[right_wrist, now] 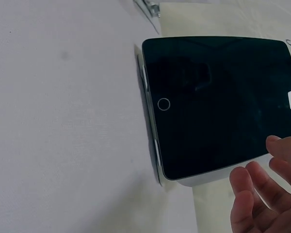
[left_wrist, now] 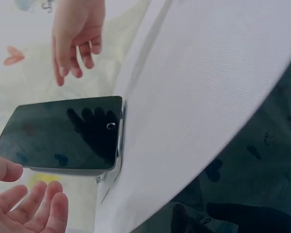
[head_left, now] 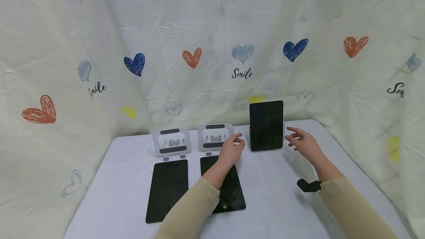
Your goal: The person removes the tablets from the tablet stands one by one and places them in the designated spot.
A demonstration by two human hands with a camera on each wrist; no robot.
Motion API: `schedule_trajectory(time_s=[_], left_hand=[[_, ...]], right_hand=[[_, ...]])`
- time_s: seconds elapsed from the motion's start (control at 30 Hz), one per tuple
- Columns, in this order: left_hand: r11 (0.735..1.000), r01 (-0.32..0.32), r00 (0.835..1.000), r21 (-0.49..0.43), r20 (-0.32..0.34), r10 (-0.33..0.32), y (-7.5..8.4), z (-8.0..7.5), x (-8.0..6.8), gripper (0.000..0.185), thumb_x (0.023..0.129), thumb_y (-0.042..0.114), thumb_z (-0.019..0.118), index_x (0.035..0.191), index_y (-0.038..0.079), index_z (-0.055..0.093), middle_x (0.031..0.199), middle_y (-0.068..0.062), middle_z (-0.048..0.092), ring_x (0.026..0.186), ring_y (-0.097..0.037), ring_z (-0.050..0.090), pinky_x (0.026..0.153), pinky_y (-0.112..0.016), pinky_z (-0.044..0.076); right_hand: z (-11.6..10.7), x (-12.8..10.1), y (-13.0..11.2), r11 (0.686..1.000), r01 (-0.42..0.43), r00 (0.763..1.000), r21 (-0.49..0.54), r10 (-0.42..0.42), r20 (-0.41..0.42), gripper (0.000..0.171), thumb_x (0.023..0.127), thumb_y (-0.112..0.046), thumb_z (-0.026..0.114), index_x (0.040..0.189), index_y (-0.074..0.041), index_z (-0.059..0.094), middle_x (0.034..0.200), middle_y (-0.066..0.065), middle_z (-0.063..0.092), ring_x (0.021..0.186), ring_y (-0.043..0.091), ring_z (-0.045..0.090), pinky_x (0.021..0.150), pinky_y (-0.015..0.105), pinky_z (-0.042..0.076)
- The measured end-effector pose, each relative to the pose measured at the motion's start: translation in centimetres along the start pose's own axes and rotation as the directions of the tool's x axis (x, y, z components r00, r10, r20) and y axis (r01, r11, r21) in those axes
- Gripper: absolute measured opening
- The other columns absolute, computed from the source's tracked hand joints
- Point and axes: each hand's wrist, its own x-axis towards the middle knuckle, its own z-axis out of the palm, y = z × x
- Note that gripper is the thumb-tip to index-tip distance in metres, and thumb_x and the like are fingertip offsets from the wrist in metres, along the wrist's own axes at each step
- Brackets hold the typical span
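Note:
A black tablet [head_left: 266, 125] stands upright, leaning back slightly, at the right rear of the table; the stand under it is mostly hidden. My left hand [head_left: 231, 151] hovers just left of this tablet, fingers loosely bent and holding nothing. On its other side is my right hand [head_left: 305, 146], also empty, with relaxed fingers and a small gap to the tablet's edge. In the left wrist view the left thumb [left_wrist: 8, 171] is close to the tablet's edge; whether it touches I cannot tell. The right wrist view shows the tablet's round button [right_wrist: 164, 104].
Two white stands with dark pads, a left one [head_left: 172, 142] and a middle one [head_left: 215, 137], sit along the table's back. Before them lie a left flat tablet [head_left: 168, 189] and a second flat tablet [head_left: 234, 191], partly under my left arm. A heart-patterned sheet [head_left: 212, 21] hangs behind.

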Motion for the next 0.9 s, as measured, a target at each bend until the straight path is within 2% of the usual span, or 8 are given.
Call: schedule_trajectory(time_s=[0.2,0.37,0.6,0.77,0.9], left_hand=[[1.000,-0.008,1.000,0.017,-0.025,0.008,1.1,0.2,0.8,0.042,0.100,0.031,0.059,0.140,0.023,0.056,0.112,0.007,0.066,0.097,-0.013,0.063,0.081,-0.034,0.053],[1.000,-0.013,1.000,0.027,-0.023,0.013,1.8,0.2,1.4,0.043,0.100,0.031,0.057,0.142,0.023,0.054,0.116,0.006,0.064,0.099,-0.013,0.062,0.081,-0.035,0.052],[0.999,-0.025,0.999,0.031,-0.022,0.026,2.7,0.3,2.6,0.044,0.101,0.029,0.056,0.144,0.021,0.053,0.118,0.004,0.064,0.097,-0.013,0.063,0.081,-0.034,0.052],[0.999,-0.022,1.000,0.025,-0.017,0.022,3.5,0.2,3.1,0.045,0.101,0.027,0.057,0.145,0.020,0.053,0.121,0.001,0.065,0.099,-0.016,0.063,0.083,-0.036,0.051],[0.999,-0.015,1.000,0.030,-0.007,0.015,3.5,0.4,3.7,0.045,0.101,0.025,0.057,0.145,0.019,0.051,0.122,0.001,0.064,0.102,-0.016,0.062,0.084,-0.035,0.051]], right_hand=[[-0.2,1.0,-0.4,1.000,-0.009,1.000,0.017,0.009,-0.017,0.058,0.102,-0.028,0.056,0.152,-0.003,0.037,0.121,0.028,0.059,0.095,0.039,0.065,0.068,0.027,0.053],[-0.3,1.7,-0.6,1.000,-0.005,0.999,0.013,0.005,-0.035,0.058,0.102,-0.027,0.056,0.151,-0.002,0.037,0.118,0.029,0.060,0.091,0.036,0.066,0.066,0.027,0.053],[-0.5,3.0,-1.1,0.999,-0.036,0.999,0.020,0.037,-0.029,0.058,0.103,-0.028,0.055,0.153,-0.006,0.036,0.120,0.027,0.058,0.098,0.042,0.064,0.068,0.027,0.053],[-0.6,3.9,-1.6,0.999,-0.046,0.998,-0.004,0.046,-0.034,0.059,0.103,-0.030,0.054,0.154,-0.006,0.034,0.122,0.026,0.057,0.097,0.039,0.064,0.070,0.027,0.053],[-0.5,4.4,-1.7,0.999,-0.053,0.998,-0.008,0.053,-0.032,0.061,0.104,-0.032,0.052,0.154,-0.006,0.032,0.122,0.026,0.057,0.097,0.039,0.063,0.070,0.028,0.053]])
